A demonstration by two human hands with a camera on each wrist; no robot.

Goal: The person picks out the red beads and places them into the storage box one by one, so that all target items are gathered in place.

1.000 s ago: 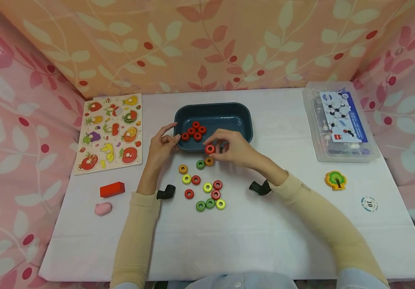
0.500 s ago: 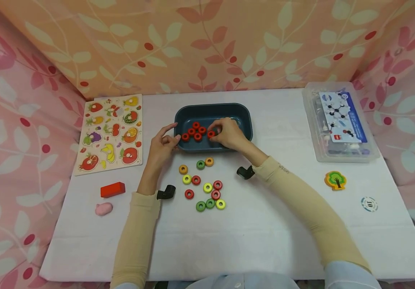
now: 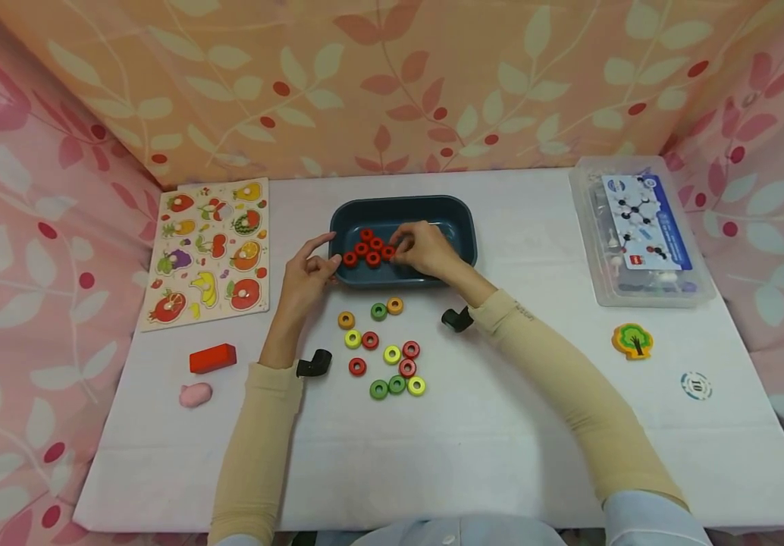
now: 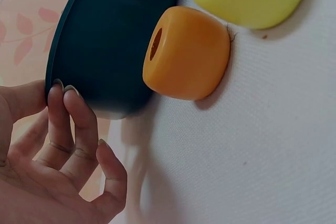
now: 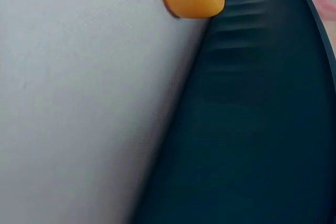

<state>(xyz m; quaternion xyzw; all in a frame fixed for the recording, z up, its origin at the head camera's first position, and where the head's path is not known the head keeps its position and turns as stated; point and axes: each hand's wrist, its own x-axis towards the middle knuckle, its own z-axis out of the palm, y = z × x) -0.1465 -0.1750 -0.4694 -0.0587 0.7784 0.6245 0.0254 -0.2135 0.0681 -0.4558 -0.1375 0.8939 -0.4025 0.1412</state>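
On the white desk [image 3: 515, 455] I see the left hand [image 3: 305, 282] pinching a blue tray [image 3: 402, 208] by its rim; inside, the curled right hand [image 3: 426, 250] nips a red ring [image 3: 387, 253].

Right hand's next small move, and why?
I'd probably ease the right hand off the red ring it touches: that ring appears to rest in the tray beside other red rings, no other ring colour shows there, and four more red rings lie on the table.

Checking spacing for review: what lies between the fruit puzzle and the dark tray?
The head view shows the left hand, touching the tray, and bare white tablecloth.
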